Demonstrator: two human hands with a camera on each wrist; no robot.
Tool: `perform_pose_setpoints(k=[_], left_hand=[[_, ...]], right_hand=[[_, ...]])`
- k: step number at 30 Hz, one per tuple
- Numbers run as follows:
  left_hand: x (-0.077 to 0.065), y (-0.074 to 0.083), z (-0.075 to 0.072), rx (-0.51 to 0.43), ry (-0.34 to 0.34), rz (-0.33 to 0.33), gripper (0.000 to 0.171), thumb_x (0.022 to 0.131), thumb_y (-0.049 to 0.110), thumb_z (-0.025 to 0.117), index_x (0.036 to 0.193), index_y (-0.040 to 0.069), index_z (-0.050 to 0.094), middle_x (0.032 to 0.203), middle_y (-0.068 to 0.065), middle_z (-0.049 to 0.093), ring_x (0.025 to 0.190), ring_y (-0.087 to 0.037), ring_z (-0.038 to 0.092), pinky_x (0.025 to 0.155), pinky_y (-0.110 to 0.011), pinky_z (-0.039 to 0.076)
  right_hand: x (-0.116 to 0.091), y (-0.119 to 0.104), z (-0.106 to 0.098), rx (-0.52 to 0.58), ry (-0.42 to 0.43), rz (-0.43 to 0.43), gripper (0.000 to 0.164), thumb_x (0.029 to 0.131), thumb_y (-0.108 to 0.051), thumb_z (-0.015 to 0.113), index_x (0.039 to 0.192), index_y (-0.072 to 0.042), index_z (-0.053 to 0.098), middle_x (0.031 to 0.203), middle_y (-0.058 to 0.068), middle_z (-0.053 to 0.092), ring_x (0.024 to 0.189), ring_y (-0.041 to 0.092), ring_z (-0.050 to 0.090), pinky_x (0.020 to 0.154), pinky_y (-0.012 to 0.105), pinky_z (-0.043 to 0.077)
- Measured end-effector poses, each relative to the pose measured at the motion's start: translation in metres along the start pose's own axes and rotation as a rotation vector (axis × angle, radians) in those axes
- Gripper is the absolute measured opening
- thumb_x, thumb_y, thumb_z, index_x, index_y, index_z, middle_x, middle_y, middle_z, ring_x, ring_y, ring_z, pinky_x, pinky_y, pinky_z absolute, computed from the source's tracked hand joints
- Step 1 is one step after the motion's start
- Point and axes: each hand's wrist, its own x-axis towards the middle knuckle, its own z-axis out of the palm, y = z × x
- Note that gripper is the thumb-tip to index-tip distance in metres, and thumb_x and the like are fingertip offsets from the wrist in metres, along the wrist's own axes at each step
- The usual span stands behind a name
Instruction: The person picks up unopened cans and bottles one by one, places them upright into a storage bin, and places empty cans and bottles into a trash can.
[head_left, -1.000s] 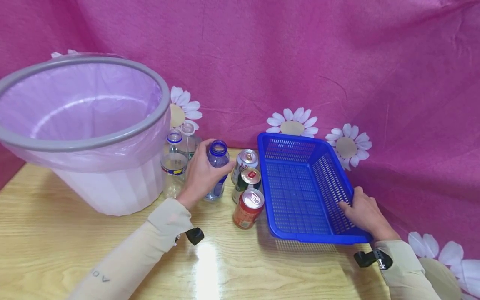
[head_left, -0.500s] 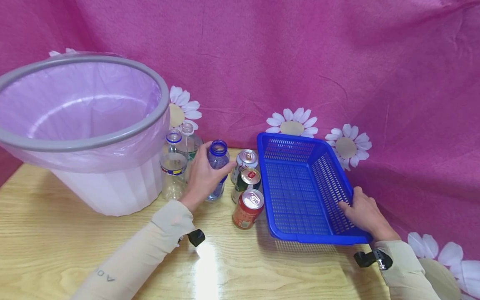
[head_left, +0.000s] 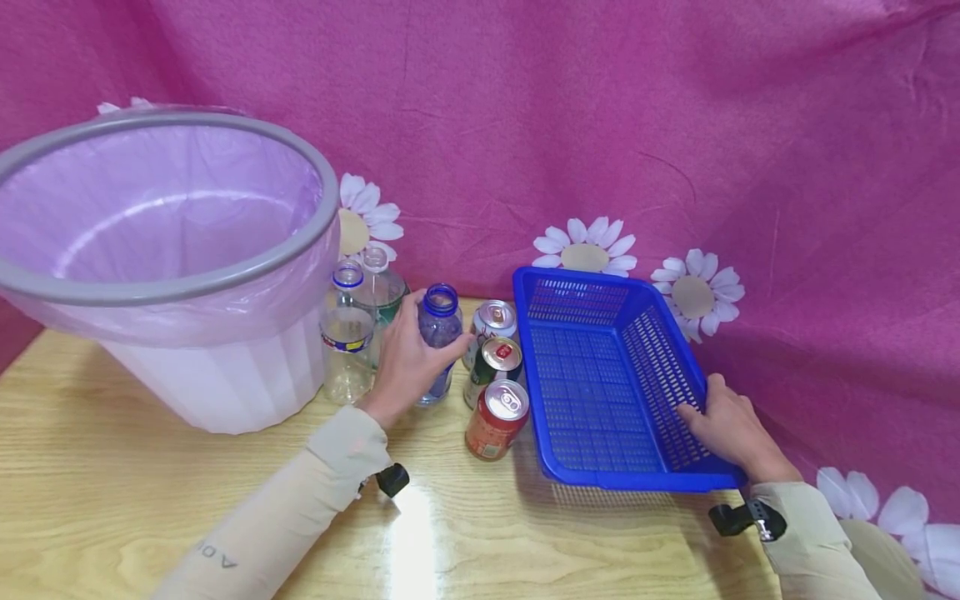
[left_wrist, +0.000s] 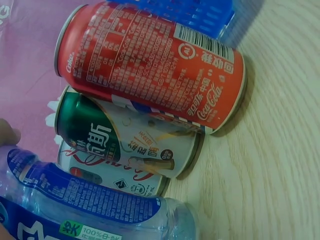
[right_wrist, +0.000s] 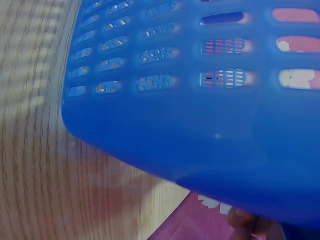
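My left hand (head_left: 408,354) grips a capless clear plastic bottle (head_left: 441,329) with a blue neck ring, thumb on its right side and fingers round its far left. The blue label of this bottle (left_wrist: 95,195) fills the lower left of the left wrist view. Just right of it, a red Coca-Cola can (head_left: 495,427), a green-and-white can (head_left: 480,379) and a whitish can (head_left: 480,337) stand in a row. My right hand (head_left: 731,425) holds the right rim of a blue perforated basket (head_left: 592,392), thumb inside. The basket's wall (right_wrist: 175,135) covers much of the right wrist view.
Left of the bottles stands a large white bin (head_left: 225,379) with a grey rim and pinkish liner. Two more capless bottles, one clear (head_left: 347,333) and one with a green label (head_left: 386,304), stand between bin and left hand. A pink flowered cloth (head_left: 465,150) hangs behind the table (head_left: 315,500).
The left hand and its bottle have shifted slightly to the right and nearer. The right hand and basket keep practically the same place.
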Motion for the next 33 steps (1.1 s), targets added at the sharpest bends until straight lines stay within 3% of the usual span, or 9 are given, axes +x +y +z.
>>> perform_pose_setpoints(k=[12,33], left_hand=[[0.0002,-0.001,-0.0029,-0.063,-0.083,-0.023,0.077,0.075,0.037,0.081,0.136,0.012,0.042,0.117,-0.012,0.065,0.103,-0.028,0.067,0.089,-0.043,0.056],[0.0024,-0.0067,-0.0008,-0.103,-0.104,-0.047,0.079,0.074,0.035,0.082,0.138,0.015,0.039,0.119,-0.012,0.065,0.107,-0.029,0.065,0.095,-0.045,0.054]], right_hand=[[-0.0044,0.0009,-0.0027,-0.013,-0.013,0.013,0.046,0.094,-0.035,0.054,0.109,0.006,0.039,0.091,0.025,0.059,0.08,0.041,0.061,0.067,0.051,0.05],[-0.0007,-0.001,-0.0009,-0.021,0.0,-0.001,0.044,0.094,-0.034,0.055,0.107,0.005,0.039,0.089,0.025,0.06,0.079,0.043,0.061,0.065,0.051,0.049]])
